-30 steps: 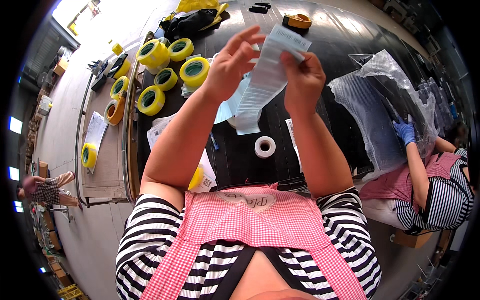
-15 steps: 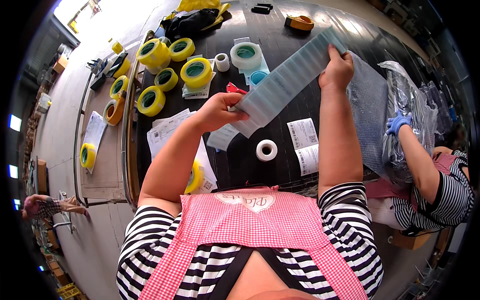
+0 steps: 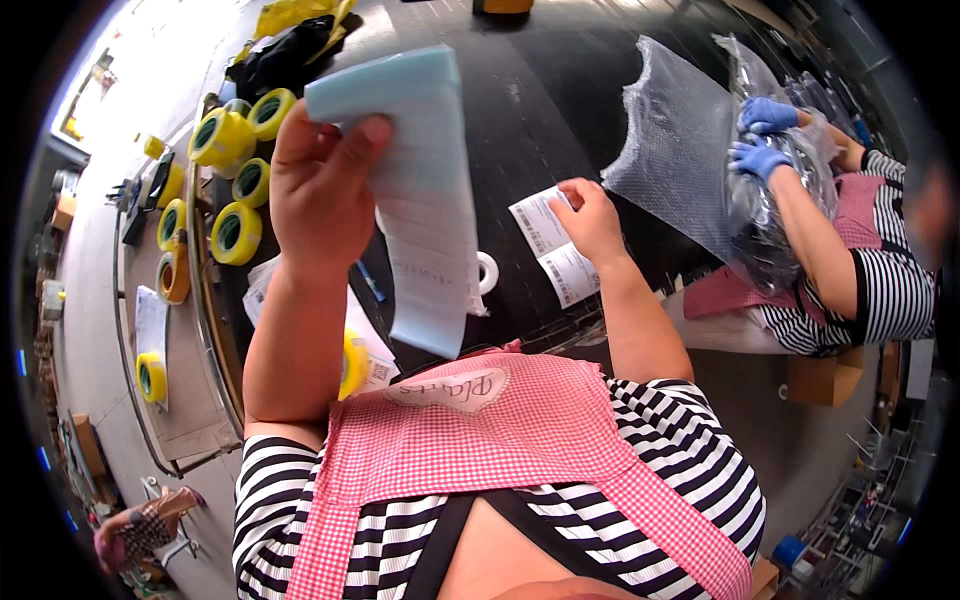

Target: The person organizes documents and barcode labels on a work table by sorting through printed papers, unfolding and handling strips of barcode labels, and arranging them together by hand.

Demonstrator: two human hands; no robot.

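Note:
A long, pale blue, translucent strip of labels [image 3: 425, 210] hangs from my left hand [image 3: 335, 190], folded over at its top and pinched between thumb and fingers. Its lower end reaches down near my apron. My right hand [image 3: 590, 225] is at the upper right edge of a white printed label sheet [image 3: 545, 245] on the black table, thumb and forefinger closed about that edge. The sheet lies nearly flat. A small white roll [image 3: 487, 272] stands partly hidden behind the strip. Left of it lies a blue pen [image 3: 370, 282].
Several yellow tape rolls [image 3: 236, 234] stand at the left of the table [image 3: 520, 110]. Another roll [image 3: 352, 365] sits on papers by my left forearm. At right, a bubble wrap sheet [image 3: 670, 140] spreads beside a co-worker's blue-gloved hands [image 3: 760, 155] on clear plastic wrapping [image 3: 810, 220].
My right hand has let go of the strip and come down to the printed sheet. My left hand has raised the strip, which now hangs down. The view has shifted right.

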